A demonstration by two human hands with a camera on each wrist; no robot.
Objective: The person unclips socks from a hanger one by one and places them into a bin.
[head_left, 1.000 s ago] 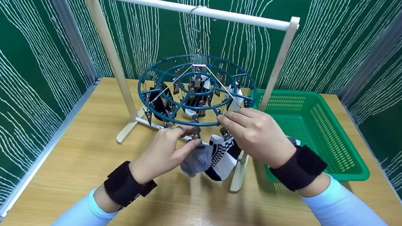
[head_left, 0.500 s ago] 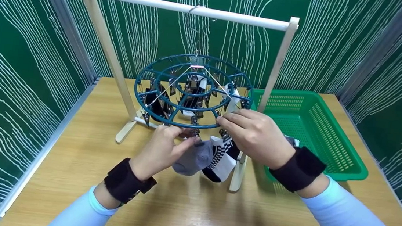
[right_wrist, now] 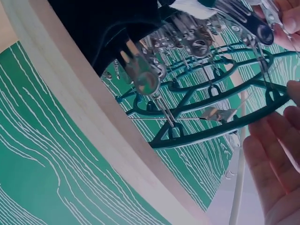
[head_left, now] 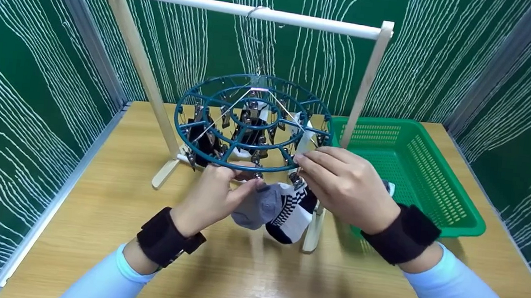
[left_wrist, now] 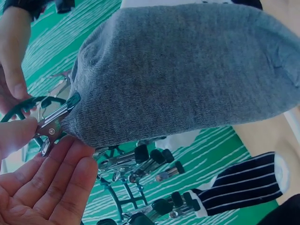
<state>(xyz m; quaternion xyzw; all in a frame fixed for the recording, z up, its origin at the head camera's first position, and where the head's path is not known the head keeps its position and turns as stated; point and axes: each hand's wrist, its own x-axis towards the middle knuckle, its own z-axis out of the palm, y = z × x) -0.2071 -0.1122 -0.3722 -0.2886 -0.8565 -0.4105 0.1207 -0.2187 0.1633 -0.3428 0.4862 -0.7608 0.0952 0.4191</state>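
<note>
Both hands (head_left: 344, 186) work a grey sock (head_left: 255, 209) onto the round hanger (head_left: 189, 127).

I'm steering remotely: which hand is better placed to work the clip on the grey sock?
Left. The left hand already has its grip at the metal clip biting the grey sock; the right hand is occupied steadying the hanger ring.

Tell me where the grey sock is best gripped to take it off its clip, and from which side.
Probably at the cuff beside the metal clip, coming from below: the grey sock hangs free under the ring, the body loose and the cuff pinched.
</note>
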